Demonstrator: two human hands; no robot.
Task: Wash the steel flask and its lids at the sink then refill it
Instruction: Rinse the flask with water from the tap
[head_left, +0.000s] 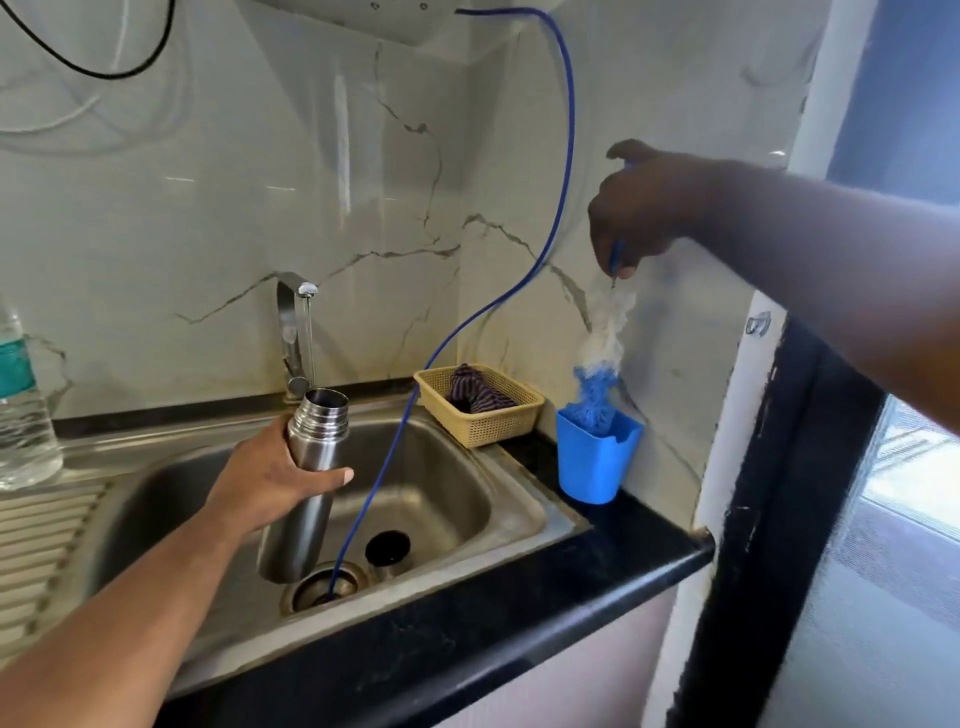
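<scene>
The steel flask (293, 540) is in my left hand (270, 475), fingers and thumb wrapped round its upper body just below the threaded neck. I hold it over the sink (457, 483), mouth open and up, base low near the drain (324, 587), so any drips fall into the basin and the opening is ready for scrubbing. My right hand (639, 208) is closed round the thin blue handle of the bottle brush (602, 358), which hangs straight down with its blue tip in the mouth of the blue holder (592, 462) on the counter; I judge the brush is meant for the flask's inside. One lid (388, 553) lies in the basin beside the drain; I see no other. A blue hose (566, 130) drops from above into the drain, passing just beside the flask, and could snag the brush on its way across. The tap (293, 332) stands behind, a basket (488, 421) with a striped cloth (470, 389) sits by the holder, and a plastic water bottle (21, 410) stands far left.
</scene>
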